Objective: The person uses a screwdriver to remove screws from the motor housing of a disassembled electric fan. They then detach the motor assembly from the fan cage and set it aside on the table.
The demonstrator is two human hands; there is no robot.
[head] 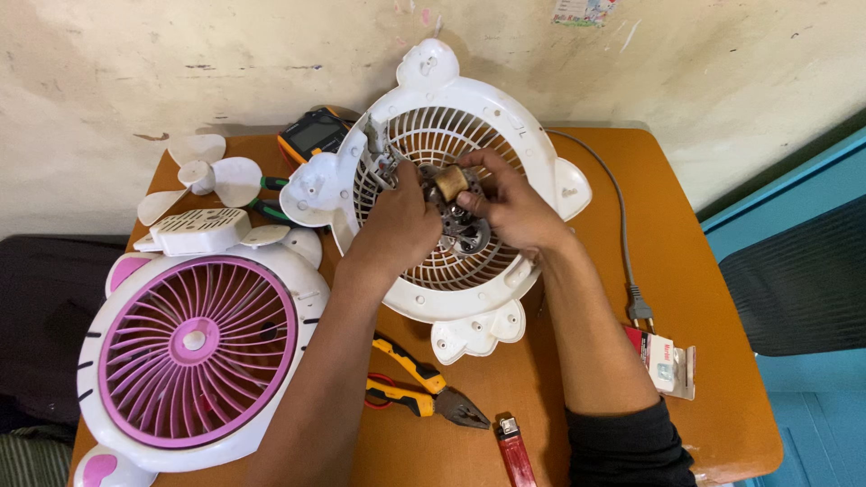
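Both hands meet at the motor (458, 209) in the centre of the white fan grille (469, 271) on the tabletop (704, 298): left hand (397, 221) grips its left side, right hand (510, 207) pinches the brass coil end, equally near.

Round white fan housing with slotted grille (492, 298): moulded plastic, smooth, slightly glossy. Small motor with brass-coloured end (451, 185), held at the grille's centre between left hand (397, 221) and right hand (514, 203): bare metal, dull sheen. White and pink round front fan grille (194, 347): smooth plastic, satin finish. White three-blade propeller (203, 176): thin plastic, matt. Yellow-and-black-handled pliers (424, 388): rubbery grips, dark matt steel head. Red lighter (514, 455): glossy translucent plastic with metal cap. Grey power cable (618, 207): smooth rubbery sheath. Orange-brown desk (704, 361): smooth laminate, low sheen. Cream wall (180, 63): rough, stained plaster. Black sleeve (627, 446): matt cloth.
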